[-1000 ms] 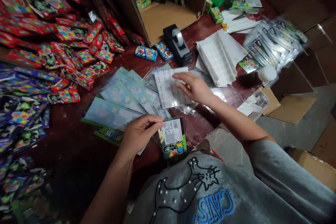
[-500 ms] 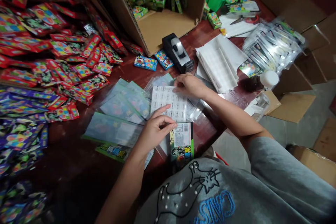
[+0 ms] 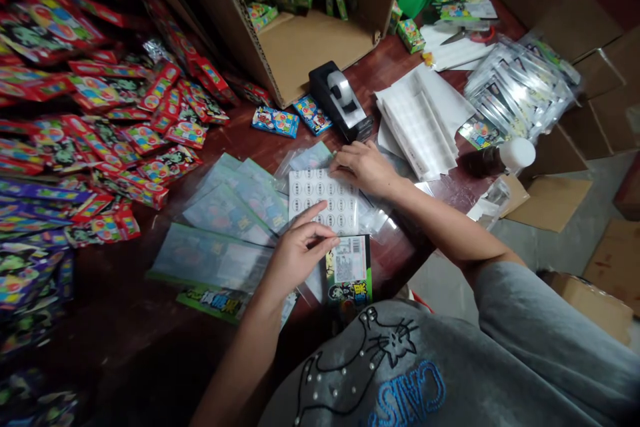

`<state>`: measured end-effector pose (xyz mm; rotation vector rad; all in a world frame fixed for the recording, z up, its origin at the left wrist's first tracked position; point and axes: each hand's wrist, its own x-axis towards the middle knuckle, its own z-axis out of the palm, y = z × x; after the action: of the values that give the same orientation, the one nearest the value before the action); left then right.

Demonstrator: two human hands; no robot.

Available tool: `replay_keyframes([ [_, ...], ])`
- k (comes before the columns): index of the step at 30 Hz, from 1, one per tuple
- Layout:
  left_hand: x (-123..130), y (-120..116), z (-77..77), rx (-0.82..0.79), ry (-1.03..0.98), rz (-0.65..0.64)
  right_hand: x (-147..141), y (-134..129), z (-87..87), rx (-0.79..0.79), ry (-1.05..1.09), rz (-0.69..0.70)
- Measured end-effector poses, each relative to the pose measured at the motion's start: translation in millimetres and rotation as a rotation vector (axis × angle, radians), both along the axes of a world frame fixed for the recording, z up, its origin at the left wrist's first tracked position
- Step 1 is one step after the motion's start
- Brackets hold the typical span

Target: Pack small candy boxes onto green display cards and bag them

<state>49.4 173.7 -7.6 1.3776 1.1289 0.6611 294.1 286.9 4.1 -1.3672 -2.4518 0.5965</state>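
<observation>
A white sheet of round printed stickers [image 3: 320, 203] lies in front of me. My right hand [image 3: 363, 167] rests on its upper right corner, fingers curled over the edge. My left hand [image 3: 303, 250] is at the sheet's lower edge, thumb and a finger pinched together on something I cannot make out, the index finger stretched over the stickers. Just below the sheet is a black and green package [image 3: 350, 270] with a white label. Several clear bags with printed cards [image 3: 210, 257] are fanned out left of my left hand.
A black tape dispenser [image 3: 340, 100] stands beyond the sheet, near two blue packets [image 3: 275, 121]. Red boxes [image 3: 115, 93] are heaped at left, a carton [image 3: 315, 47] behind. White-capped bottle [image 3: 517, 154], papers [image 3: 420, 120] and bagged packs [image 3: 520, 87] lie right.
The view has shifted slightly. My right hand's fingers have curled a little more over the sheet's corner, and the sheet looks flatter. My left hand keeps nearly the same pose.
</observation>
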Motion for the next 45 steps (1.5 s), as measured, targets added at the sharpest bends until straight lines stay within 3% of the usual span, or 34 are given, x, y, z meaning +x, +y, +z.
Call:
replay_keyframes([
  [3,0.0,0.6,-1.3,-0.007,-0.011,0.001,5.3,-1.2,0.2,0.033,0.085,0.097],
  [7,0.2,0.6,-2.1,0.005,0.005,0.000,8.6,6.1,8.4,-0.046,0.355,0.309],
  [10,-0.2,0.6,-2.8,0.015,0.010,-0.002,0.5,14.8,14.2,-0.006,0.365,0.210],
  [16,-0.7,0.5,-4.5,0.019,0.017,-0.021,-21.7,13.7,11.4,-0.063,0.081,0.028],
  [18,-0.1,0.7,-5.2,0.011,0.013,-0.018,-23.3,5.9,11.7,-0.071,0.112,0.029],
  [20,0.4,1.4,-5.9,0.006,0.015,-0.007,-21.0,-4.8,17.4,-0.083,0.229,0.122],
  [23,0.1,2.4,-5.5,0.018,0.029,0.007,-11.0,-23.1,39.4,-0.238,0.521,0.290],
  [25,-0.7,1.5,-2.8,0.026,0.030,0.007,-1.7,-34.8,58.9,-0.399,0.641,0.315],
  [28,-1.5,-3.5,6.4,-0.010,-0.013,-0.002,9.9,-51.0,79.8,-0.619,0.587,0.314],
  [32,0.6,-13.0,23.3,-0.083,-0.044,-0.035,11.9,-72.8,78.4,-0.750,0.485,0.284],
  [37,5.9,-21.3,38.5,-0.057,-0.002,-0.020,5.4,-96.4,64.8,-0.624,0.405,0.182],
  [43,4.5,-27.4,48.9,-0.012,0.024,0.005,4.1,-130.4,65.5,-0.114,0.243,0.093],
  [45,6.0,-30.9,51.6,-0.001,0.024,0.001,3.2,-142.5,63.2,-0.060,0.197,0.088],
])
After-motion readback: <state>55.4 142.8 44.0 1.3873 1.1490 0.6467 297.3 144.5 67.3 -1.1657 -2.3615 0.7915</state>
